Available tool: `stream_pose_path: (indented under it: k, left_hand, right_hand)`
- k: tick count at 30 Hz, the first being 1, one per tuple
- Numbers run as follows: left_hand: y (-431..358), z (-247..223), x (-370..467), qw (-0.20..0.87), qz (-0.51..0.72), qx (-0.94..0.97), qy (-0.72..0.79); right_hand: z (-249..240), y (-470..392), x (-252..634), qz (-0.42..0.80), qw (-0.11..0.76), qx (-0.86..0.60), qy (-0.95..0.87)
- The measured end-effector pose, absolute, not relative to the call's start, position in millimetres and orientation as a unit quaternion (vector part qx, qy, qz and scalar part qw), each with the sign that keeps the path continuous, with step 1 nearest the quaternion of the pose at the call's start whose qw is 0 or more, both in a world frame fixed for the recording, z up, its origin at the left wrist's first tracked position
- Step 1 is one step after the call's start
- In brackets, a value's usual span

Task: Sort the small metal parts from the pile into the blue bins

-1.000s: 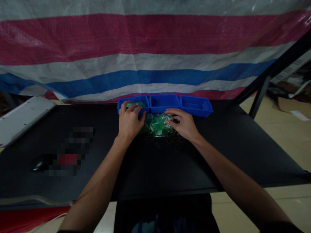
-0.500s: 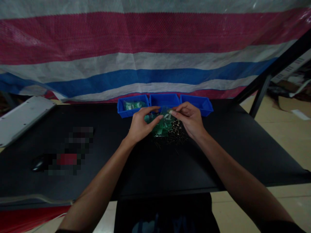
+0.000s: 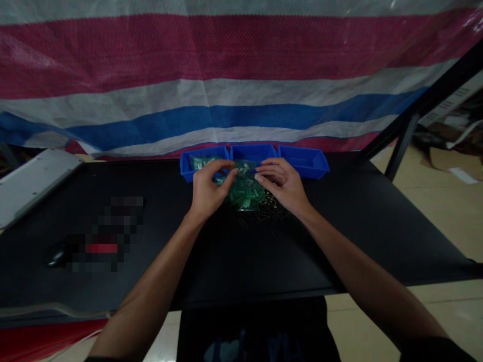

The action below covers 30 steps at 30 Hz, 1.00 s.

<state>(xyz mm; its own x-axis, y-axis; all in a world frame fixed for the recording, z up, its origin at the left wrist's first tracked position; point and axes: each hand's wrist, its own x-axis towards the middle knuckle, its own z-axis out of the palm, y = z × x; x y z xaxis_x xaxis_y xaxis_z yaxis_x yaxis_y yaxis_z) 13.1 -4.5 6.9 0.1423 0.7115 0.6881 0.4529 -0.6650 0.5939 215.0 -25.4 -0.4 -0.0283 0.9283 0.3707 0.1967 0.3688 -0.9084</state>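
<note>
A small clear-green plastic bag [image 3: 245, 167] with pale pieces inside is stretched between my two hands above a pile. Pinched thumb and fingers of my left hand [image 3: 209, 188] grip its left side. My right hand [image 3: 286, 183] is closed on its right edge, with thumb and index fingertips close together. Below lies a heap of similar green bags [image 3: 245, 195], partly covered by the held one. Loose screws [image 3: 269, 205] are spread beside and in front of the heap, some hidden under my right hand.
Three blue bins stand in a row behind the pile: the left bin [image 3: 186, 170] contains green bags, then the middle bin [image 3: 252, 151] and the right bin [image 3: 320, 168]. A mouse [image 3: 57, 255] and a white panel [image 3: 33, 183] are on the black table [image 3: 256, 271] at left.
The small bag and both hands have moved slightly left. My hands have drawn a little apart, and the bag is now spread flatter between them.
</note>
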Motion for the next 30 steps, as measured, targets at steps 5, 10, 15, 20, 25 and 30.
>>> stream_pose_path:
  k: [5,10,15,20,25,30]
  left_hand:
    - [3.7,9.4,-8.3,-0.061,0.502,0.734,0.454]
    - [17.0,-6.4,-26.1,-0.104,0.435,0.748,0.491]
    - [21.6,-20.2,-27.4,-0.084,0.387,0.764,0.510]
    - [16.4,-14.9,-21.1,-0.086,0.379,0.770,0.506]
    - [11.2,-4.0,-13.8,-0.057,0.381,0.783,0.489]
    - [5.5,1.8,-1.4,0.057,0.429,0.789,0.437]
  right_hand:
    - [1.3,-31.5,216.6,0.230,0.469,-0.417,-0.744]
    - [1.1,-35.0,215.9,0.192,0.345,-0.370,-0.841]
    - [-8.8,-29.9,216.5,0.169,0.285,-0.365,-0.870]
    - [-13.5,-25.8,218.3,0.156,0.305,-0.363,-0.867]
    - [-12.4,-24.6,219.9,0.134,0.347,-0.351,-0.859]
    - [-7.0,-26.5,218.9,0.165,0.438,-0.383,-0.796]
